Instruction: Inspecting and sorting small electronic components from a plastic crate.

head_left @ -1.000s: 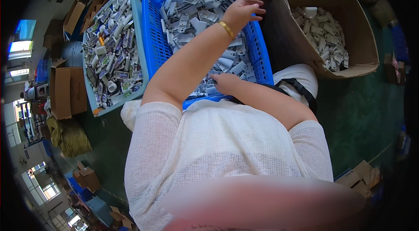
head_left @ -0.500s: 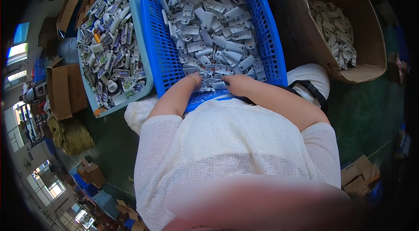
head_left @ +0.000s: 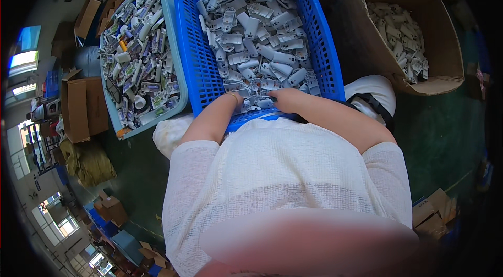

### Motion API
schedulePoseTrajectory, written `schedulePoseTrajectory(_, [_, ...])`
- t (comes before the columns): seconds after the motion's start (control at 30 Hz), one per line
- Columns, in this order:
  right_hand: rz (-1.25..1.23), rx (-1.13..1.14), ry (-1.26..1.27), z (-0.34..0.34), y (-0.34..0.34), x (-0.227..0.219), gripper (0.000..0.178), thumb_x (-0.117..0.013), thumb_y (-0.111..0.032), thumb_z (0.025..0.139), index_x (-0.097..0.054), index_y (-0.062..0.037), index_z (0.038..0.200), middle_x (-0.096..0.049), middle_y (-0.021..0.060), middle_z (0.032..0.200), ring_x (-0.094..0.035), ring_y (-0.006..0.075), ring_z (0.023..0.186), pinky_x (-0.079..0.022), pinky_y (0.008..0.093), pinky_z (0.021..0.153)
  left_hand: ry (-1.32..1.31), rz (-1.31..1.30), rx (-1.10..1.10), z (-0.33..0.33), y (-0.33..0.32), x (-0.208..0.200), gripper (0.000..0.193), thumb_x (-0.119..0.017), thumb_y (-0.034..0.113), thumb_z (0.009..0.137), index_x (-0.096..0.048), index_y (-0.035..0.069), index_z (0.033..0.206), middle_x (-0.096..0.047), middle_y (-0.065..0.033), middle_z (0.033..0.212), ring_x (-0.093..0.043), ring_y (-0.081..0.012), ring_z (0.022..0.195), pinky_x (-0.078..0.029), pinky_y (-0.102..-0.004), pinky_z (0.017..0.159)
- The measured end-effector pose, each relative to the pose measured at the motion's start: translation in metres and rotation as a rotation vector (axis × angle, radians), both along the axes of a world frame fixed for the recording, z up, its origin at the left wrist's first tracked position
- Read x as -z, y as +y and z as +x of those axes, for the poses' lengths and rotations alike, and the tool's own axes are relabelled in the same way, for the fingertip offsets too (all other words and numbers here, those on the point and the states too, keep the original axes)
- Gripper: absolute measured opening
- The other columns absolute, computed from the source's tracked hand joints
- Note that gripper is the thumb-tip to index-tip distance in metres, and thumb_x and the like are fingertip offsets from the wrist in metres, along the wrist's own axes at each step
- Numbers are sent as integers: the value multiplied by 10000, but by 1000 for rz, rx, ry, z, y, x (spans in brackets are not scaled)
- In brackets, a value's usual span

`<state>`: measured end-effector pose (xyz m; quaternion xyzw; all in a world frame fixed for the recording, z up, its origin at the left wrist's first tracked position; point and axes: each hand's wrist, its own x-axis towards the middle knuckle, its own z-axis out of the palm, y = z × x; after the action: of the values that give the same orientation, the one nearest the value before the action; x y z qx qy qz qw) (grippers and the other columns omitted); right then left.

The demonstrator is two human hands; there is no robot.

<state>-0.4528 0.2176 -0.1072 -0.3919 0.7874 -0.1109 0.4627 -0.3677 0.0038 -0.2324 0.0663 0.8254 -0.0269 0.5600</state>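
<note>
Both my hands are at the near end of a blue perforated plastic basket (head_left: 320, 31), heaped with white plastic casings (head_left: 251, 28). My left hand (head_left: 237, 100), with a thin yellow band at the wrist, curls its fingers against a casing (head_left: 240, 90); the fingertips are partly hidden. Facing it, my right hand (head_left: 286, 100) is closed, and something small and dark shows at its fingertips, too small to name. Several loose parts (head_left: 260, 100) lie between the two hands, a few with metallic bits.
Left of the basket stands a pale teal tub (head_left: 183, 86) full of mixed white, purple and green parts. To the right, a large open cardboard box (head_left: 437, 65) holds more white casings. Cardboard boxes (head_left: 84, 107) and a yellowish sack (head_left: 86, 164) are farther left on the green floor.
The view has shifted slightly, so tub and basket sit a little to the right. My left hand has drawn slightly closer to the right one; both remain at the basket's near end.
</note>
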Motion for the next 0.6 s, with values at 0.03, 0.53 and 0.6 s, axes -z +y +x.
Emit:
schedulePoseTrajectory(0.03, [-5,-7,2,-1,1,3,442,-454,-154,771,-459,-149,1213,-550,141,1106,-528,298,1007,-427,385,831,-25,-44,54,0,4,-2,370,-572,183,715,-575,158,1084,-576,-110,1075,-548,-259,1003,-427,-366,849])
schedulePoseTrajectory(0.53, [13,-42,-27,-2,-7,-10,446,-486,-186,790,-437,-168,1233,-543,139,1117,-526,302,1006,-414,390,848,-315,56,-63,30,-14,57,401,-474,167,741,-537,52,1120,-530,-155,1139,-517,-253,1044,-403,-379,872])
schedulePoseTrajectory(0.6, [29,-44,-28,-3,-6,-5,444,-488,-191,791,-438,-168,1232,-543,137,1117,-527,303,1003,-415,391,848,-321,99,-130,27,-15,61,404,-466,175,743,-536,51,1121,-529,-158,1138,-513,-252,1049,-396,-383,876])
